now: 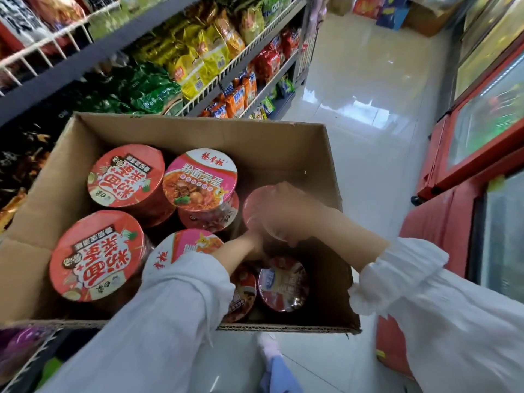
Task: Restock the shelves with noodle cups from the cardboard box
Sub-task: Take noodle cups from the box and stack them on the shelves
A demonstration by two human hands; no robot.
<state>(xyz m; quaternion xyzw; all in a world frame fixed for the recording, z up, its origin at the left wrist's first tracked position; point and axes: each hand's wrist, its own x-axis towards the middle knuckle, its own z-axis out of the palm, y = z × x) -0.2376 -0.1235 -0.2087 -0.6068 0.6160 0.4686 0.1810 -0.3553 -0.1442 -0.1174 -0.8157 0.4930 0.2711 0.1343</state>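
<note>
Shelves (215, 52) at left, snack bags packed. Box (255, 143) beside them, cups inside. Left hand (252, 245) reaches low into box, grip unclear. Right hand (286, 211), motion-blurred, fingers curled over pink cup (255, 205) at box's right side.

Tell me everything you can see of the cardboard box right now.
The cardboard box is plain brown corrugated board, open at the top, its left flap folded outward. It sits tilted beside the snack shelves; what bears it is hidden. Inside stand sealed noodle cups with red and pink lids, filling the left side. Both hands reach into its right side, so that part looks emptier.
</note>
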